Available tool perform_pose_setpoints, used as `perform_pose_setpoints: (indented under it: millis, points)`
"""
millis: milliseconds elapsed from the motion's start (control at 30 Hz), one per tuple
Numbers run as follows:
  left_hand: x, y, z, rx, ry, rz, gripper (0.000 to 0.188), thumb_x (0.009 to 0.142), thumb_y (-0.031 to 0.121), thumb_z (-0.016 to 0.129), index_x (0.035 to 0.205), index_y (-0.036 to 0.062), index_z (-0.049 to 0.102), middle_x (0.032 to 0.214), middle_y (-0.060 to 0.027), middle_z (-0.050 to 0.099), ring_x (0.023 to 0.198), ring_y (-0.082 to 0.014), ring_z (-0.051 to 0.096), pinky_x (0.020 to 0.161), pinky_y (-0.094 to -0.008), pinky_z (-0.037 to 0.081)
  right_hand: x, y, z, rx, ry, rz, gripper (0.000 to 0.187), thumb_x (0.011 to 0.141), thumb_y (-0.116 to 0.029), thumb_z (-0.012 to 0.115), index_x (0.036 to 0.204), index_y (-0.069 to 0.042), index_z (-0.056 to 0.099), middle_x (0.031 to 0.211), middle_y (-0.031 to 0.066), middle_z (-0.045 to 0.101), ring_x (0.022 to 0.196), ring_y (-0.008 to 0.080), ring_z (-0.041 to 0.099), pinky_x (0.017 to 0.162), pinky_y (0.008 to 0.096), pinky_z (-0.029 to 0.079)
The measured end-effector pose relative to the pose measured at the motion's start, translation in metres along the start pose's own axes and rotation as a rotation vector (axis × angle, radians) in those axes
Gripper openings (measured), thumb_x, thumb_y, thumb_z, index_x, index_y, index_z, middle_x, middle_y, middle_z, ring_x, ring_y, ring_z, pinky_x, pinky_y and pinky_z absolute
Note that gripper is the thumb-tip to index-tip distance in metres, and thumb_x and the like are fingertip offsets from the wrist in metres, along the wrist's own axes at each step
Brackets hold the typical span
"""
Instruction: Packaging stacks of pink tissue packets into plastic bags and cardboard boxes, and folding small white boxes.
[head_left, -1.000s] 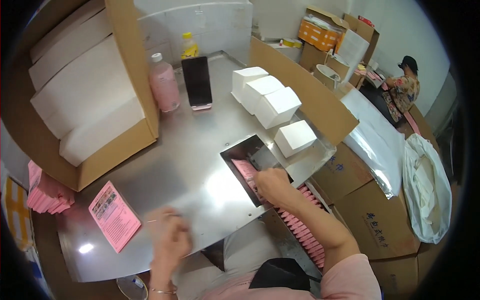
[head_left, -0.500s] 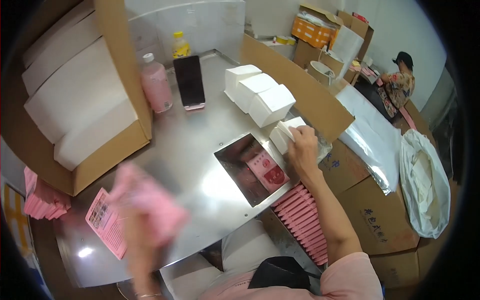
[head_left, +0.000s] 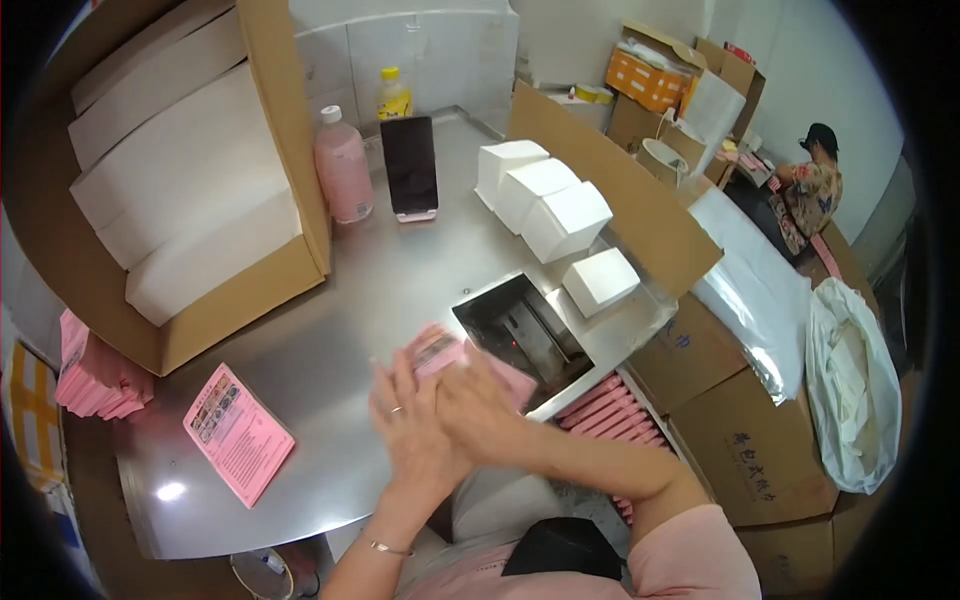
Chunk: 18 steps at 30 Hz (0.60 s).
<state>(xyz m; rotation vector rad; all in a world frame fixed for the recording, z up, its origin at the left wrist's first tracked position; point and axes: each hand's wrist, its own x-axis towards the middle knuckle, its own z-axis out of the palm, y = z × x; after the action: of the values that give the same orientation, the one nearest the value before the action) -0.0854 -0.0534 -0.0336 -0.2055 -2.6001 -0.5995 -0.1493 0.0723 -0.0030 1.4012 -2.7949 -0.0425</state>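
Both my hands meet over a pink printed packet at the near-left edge of a square opening in the metal table. My left hand, with a ring on one finger, has its fingers along the packet's left side. Crossing in from the right, my right hand closes over the packet, and its fingers are partly hidden. Inside the opening are dark metal walls and a small red light. A white block of folded paper stands just beyond the opening, with several more white blocks behind it.
A pink stack of printed sheets lies on the left. An open carton of white paper, a pink bottle and a phone stand farther back. Pink packets fill a box below. Another person sits far right.
My left hand has brought the pink packet rightward to the opening. My right hand has left the front white block and joined it. The pink packet seen inside the opening no longer shows there.
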Motion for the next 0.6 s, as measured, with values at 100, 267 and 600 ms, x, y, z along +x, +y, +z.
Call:
perform_pose_setpoints:
  millis: [100,267,600]
  points:
    - [-0.007,-0.021,-0.011,0.17,-0.126,0.019,0.071,0.074,0.044,0.072,0.132,0.0056,0.055,0.149,-0.0237,0.037,0.136,-0.0479,0.032,0.101,-0.059,0.027,-0.027,0.004,0.012,0.297,0.678,-0.014,0.023,0.07,-0.006,0.063,0.093,-0.001,0.062,0.092,0.014,0.063,0.081,0.0328,0.062,0.099,0.0513,0.042]
    - [-0.012,-0.009,-0.011,0.249,-0.003,-0.098,0.049,0.076,0.04,0.07,0.117,0.0141,0.064,0.138,-0.021,0.047,0.12,-0.0417,0.042,0.086,-0.0505,0.034,-0.055,0.124,0.002,-0.376,0.663,0.641,0.034,0.081,-0.016,0.068,0.11,0.002,0.061,0.09,0.0119,0.055,0.091,0.0303,0.053,0.079,0.0442,0.041]
    - [-0.002,-0.012,-0.014,0.179,-0.052,0.023,0.048,0.076,0.046,0.073,0.098,0.0048,0.062,0.105,-0.0151,0.056,0.085,-0.0315,0.052,0.069,-0.0449,0.038,-0.062,0.153,0.034,-0.065,0.776,0.574,0.011,0.088,-0.01,0.064,0.09,0.0,0.068,0.082,0.0137,0.052,0.083,0.0312,0.053,0.073,0.042,0.045]
